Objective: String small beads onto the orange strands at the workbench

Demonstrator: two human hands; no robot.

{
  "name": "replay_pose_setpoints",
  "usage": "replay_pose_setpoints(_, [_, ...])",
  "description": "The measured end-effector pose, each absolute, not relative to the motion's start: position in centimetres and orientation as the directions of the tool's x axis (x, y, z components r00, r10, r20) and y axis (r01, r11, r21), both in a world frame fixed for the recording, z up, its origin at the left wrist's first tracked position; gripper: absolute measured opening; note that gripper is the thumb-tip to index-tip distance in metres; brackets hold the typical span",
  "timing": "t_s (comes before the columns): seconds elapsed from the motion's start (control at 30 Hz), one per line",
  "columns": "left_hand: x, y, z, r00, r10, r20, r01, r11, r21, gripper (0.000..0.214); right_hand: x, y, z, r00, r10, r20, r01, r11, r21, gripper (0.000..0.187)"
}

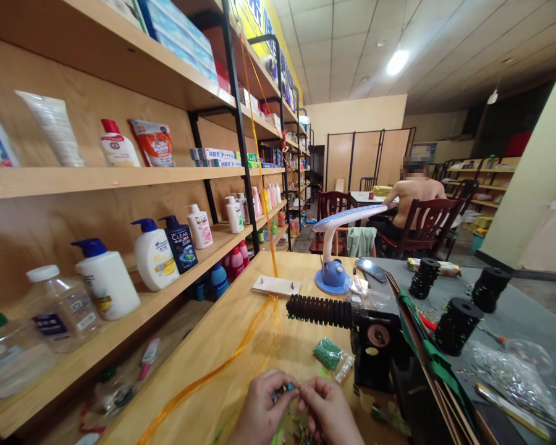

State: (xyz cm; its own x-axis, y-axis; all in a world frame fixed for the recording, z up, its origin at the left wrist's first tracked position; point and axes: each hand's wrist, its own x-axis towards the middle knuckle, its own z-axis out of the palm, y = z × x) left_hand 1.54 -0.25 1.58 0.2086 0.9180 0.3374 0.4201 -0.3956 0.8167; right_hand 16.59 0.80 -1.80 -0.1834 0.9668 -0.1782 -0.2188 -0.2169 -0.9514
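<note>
Free tabletop (222,334) left of the black spindle machine (373,352); machine blocks rightward passage, loose orange cord (204,375) crosses the gap.

At frame left, plastic bottles (154,254) stand on a wooden shelf (97,179); beside it, a metal spindle machine (375,346) sits on the wooden tabletop (222,352).

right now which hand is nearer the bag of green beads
Right. The right hand is just below the bag of green beads in view; the left hand is farther away, down and to its left.
</note>
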Motion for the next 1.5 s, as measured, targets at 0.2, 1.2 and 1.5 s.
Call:
replay_pose_setpoints(0.2, [1.2, -0.3, 0.3, 0.357, 0.82, 0.447, 0.564, -0.571, 0.597, 0.022, 16.5, 0.9, -1.8, -0.191, 0.963, -0.188, -0.238, -0.232, -0.943, 0.067])
replay_pose_setpoints(1.2, [1.5, -0.3, 0.1, 0.222, 0.953, -0.208, -0.206, 0.254, 0.945, 0.051, 15.9, 0.0, -2.4, -0.182, 0.967, 0.176, 0.127, 0.2, -0.971, 0.025])
replay_pose_setpoints(1.5, [1.3, -0.2, 0.3, 0.244, 0.945, -0.218, -0.21, 0.271, 0.939, 0.049, 15.6, 0.0, -2.5, -0.214, 0.969, 0.122, -0.003, 0.125, -0.992, 0.025])
